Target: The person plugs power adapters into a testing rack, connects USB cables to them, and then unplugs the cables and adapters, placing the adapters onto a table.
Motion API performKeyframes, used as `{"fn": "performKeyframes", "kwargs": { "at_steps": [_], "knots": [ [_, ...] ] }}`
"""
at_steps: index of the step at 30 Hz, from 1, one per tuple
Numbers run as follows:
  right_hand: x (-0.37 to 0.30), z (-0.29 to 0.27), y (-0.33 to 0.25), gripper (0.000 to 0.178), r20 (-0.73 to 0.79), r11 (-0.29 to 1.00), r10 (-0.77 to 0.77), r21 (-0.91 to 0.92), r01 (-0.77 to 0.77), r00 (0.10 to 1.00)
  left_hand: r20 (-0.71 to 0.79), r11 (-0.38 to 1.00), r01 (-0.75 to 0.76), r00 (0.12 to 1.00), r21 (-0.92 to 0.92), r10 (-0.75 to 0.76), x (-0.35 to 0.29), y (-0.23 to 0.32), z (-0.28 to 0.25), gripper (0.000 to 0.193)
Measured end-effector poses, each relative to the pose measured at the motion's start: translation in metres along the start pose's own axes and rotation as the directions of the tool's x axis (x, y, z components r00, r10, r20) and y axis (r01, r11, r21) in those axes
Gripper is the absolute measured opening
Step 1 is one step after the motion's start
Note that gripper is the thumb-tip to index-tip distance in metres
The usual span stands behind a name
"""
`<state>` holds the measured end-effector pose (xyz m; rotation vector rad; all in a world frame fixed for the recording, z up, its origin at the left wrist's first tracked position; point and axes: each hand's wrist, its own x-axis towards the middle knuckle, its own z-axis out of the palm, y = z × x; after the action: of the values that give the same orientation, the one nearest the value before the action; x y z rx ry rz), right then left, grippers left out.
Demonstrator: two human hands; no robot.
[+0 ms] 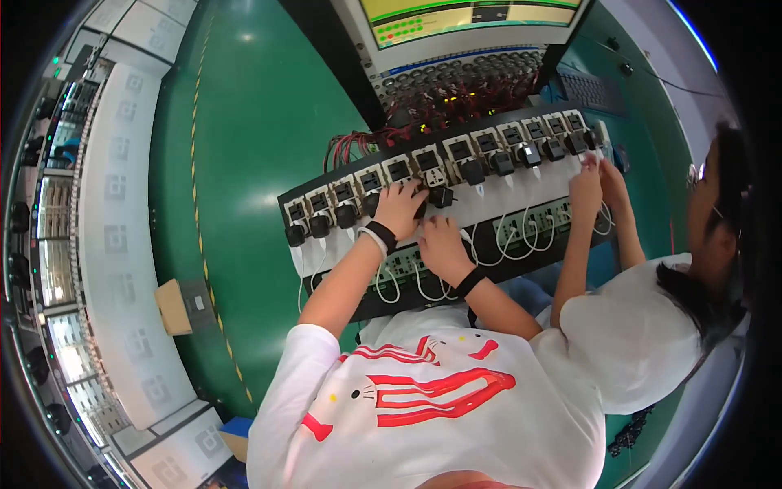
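Observation:
A long black-edged test bench (505, 214) carries a row of universal sockets (397, 169), several with black power adapters (345, 215) plugged in. My left hand (397, 213) reaches over the middle of the row, its fingers closed about a dark power adapter that they mostly cover. Right beside its fingertips, another black power adapter (441, 196) sits tilted, a prong showing. Just below, my right hand (444, 247) has its fingers bent together near that adapter; what they hold is hidden. White cables (389, 287) loop from the adapters toward green circuit boards (401, 264) along the near edge.
At my right a co-worker in a white top (627, 334) has both hands (588, 181) at the row's right end. A monitor (481, 24) stands beyond the bench, above red wiring (489, 98). A keyboard (592, 91) lies far right; an open carton (173, 306) is on the green floor.

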<state>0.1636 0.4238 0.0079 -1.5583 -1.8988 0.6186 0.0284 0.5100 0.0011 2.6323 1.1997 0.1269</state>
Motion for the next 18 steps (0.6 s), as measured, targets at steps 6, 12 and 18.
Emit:
{"fn": "performKeyframes", "kwargs": {
  "at_steps": [6,12,18],
  "knots": [
    [0.050,0.027,-0.028,0.045,0.118,0.967,0.079,0.233,-0.105,0.990,-0.222,0.945,0.129,0.954,-0.299,-0.200,-0.036,-0.065,-0.070,0.051],
    [0.081,0.062,-0.042,0.061,0.275,0.974,0.224,-0.027,-0.226,0.935,-0.149,0.860,0.324,0.901,-0.395,-0.408,-0.084,-0.093,-0.081,0.044],
    [0.039,0.010,-0.063,0.051,0.159,0.912,-0.250,0.371,0.176,0.955,0.099,0.802,0.094,0.994,-0.590,-0.043,-0.097,-0.019,-0.134,0.077]
  ]
}}
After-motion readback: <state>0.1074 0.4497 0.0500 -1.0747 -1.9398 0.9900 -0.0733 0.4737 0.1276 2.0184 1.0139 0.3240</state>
